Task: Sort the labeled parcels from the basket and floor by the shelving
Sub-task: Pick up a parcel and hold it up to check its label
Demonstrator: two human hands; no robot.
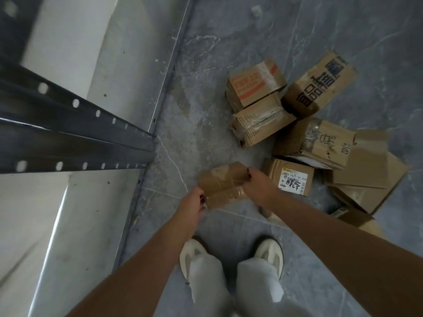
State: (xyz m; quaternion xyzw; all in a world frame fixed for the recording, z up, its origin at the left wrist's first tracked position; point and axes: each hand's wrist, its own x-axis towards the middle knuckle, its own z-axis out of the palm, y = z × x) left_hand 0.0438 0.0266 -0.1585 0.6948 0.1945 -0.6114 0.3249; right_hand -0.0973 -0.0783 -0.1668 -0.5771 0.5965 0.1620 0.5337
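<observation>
Grey metal shelving stands at the left on the tiled floor. Cardboard parcels lie heaped at the right. Near them, a small taped parcel is held above the floor, with the left hand and right hand each gripping one end.

— What do we wear below?
— Light grey trousers and cream shoes with grey panels and dark soles.
— And our nails?
— We see dark polish on them.

You have a lane of bare floor between the metal shelving on your left and the heap of cardboard parcels crowding your right.
</observation>
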